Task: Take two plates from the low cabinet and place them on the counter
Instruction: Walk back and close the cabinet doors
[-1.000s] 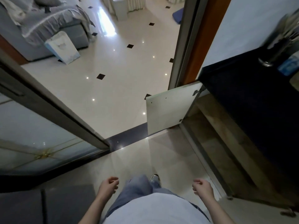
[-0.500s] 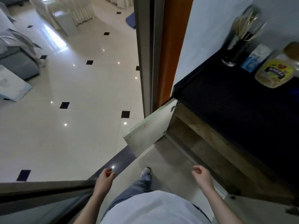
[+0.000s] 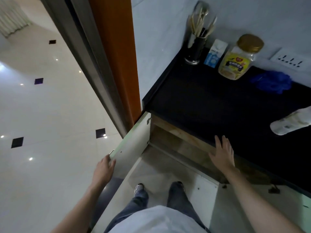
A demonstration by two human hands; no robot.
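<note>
The low cabinet under the black counter stands open, its wooden inside dim; no plates show in it. Its left door swings out toward me. My left hand touches that door's outer edge near the corner, fingers curled on it. My right hand is spread flat with fingers apart at the counter's front edge above the opening, holding nothing. A second white door hangs open at lower right.
At the counter's back stand a utensil holder, a small blue-white carton, a gold-lidded jar, blue gloves and a white bottle lying down. An orange door frame rises left. My feet stand on the tiled floor.
The view has swung right toward the counter. My left hand rose to the door's edge and my right hand rose and spread at the counter's front edge.
</note>
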